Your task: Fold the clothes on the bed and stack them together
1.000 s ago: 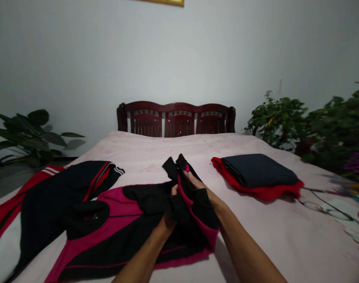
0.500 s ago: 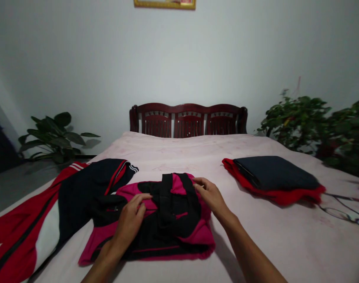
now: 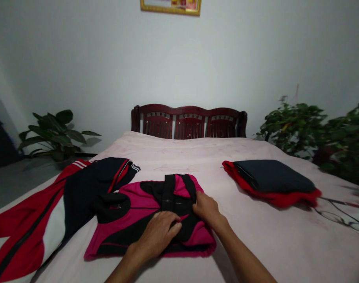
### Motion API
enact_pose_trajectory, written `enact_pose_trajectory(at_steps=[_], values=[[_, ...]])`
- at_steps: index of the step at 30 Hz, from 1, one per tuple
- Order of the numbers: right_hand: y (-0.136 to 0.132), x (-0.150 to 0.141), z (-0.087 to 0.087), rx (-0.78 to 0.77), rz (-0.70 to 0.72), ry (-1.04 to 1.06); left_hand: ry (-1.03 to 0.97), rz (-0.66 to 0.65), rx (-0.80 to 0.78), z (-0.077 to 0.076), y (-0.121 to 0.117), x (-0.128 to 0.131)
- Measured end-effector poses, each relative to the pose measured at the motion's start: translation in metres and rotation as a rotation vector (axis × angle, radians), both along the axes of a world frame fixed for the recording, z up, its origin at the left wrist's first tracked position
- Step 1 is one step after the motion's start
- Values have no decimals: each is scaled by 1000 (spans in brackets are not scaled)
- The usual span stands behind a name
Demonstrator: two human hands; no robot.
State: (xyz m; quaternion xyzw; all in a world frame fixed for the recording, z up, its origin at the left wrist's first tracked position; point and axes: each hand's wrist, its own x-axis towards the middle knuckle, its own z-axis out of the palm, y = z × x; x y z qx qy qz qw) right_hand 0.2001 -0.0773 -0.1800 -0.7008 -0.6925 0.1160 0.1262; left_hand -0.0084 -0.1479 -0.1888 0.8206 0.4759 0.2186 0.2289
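Observation:
A magenta and black jacket (image 3: 132, 196) lies folded flat on the bed, with its black straps or sleeves (image 3: 169, 192) laid up its middle. My left hand (image 3: 157, 234) rests on the lower middle of it, palm down, and grips nothing that I can see. My right hand (image 3: 206, 208) lies on the black fabric at the jacket's right side, fingers together. A black hood (image 3: 110, 206) sits at the jacket's left edge.
A red and black jacket (image 3: 50, 200) with white stripes spreads to the left, over the bed's edge. A folded dark garment on red cloth (image 3: 270, 179) lies right. Glasses (image 3: 335, 217) lie further right. Potted plants (image 3: 294, 129) flank the wooden headboard (image 3: 188, 122).
The jacket has gone from a bunched, lifted bundle to a flat folded shape on the bed. Both hands have come down onto it, closer together.

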Motion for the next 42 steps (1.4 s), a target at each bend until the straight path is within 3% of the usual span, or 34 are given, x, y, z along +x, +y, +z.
enact_pose_trajectory(at_steps=[4,8,10,14,16,19,23,26,30,32,35,38,42], values=[[17,4,17,74,-4,280,-56,-16,-75,-5,-1,-12],[37,-22,27,57,66,609,-207,-7,-266,-13,5,-20],[40,-44,17,17,107,757,-382,-3,-395,-15,9,-24],[36,-73,-22,-64,197,734,-600,22,-540,-20,18,-27],[35,-72,-37,-91,231,733,-564,90,-503,-22,23,-20],[34,-60,-46,-134,295,769,-475,264,-398,-23,30,-3],[28,-43,-37,-164,367,887,-392,326,-189,-15,27,14],[25,-31,-22,31,254,888,-309,309,-23,-11,14,14],[28,-25,-5,424,226,404,-121,365,107,-19,-4,10],[31,-29,-8,374,266,161,-40,381,154,-25,-8,9],[37,-36,-25,116,370,1,78,379,149,-33,-9,6],[44,-30,-42,62,368,202,161,354,104,-34,-9,3],[47,-3,-51,190,-14,695,285,334,102,-27,-10,2]])
